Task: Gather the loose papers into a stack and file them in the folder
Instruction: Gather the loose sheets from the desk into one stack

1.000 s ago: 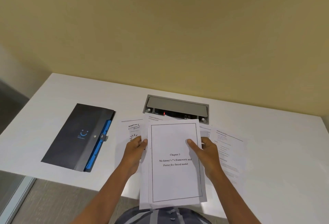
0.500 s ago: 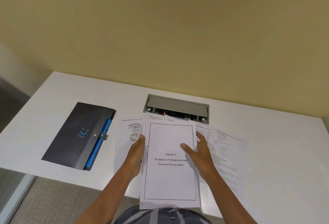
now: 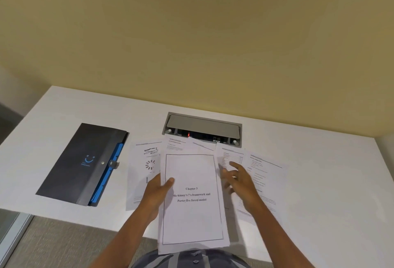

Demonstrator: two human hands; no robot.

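The left hand (image 3: 156,191) pinches the title page (image 3: 191,201), thumb on top. The right hand's (image 3: 242,182) fingers hover spread over loose sheets (image 3: 263,182)

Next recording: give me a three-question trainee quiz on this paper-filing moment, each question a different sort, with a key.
1. True or false: the dark folder lies shut on the white desk, with no paper in it that can be seen.
2. Multiple choice: the left hand is (A) resting on the folder, (B) holding the left edge of the Chapter 3 sheet, thumb on top, (C) off the desk.
3. Fill in: the right hand is spread open over the loose sheets to the ____ of the Chapter 3 sheet.

Key: 1 true; 2 B; 3 right.
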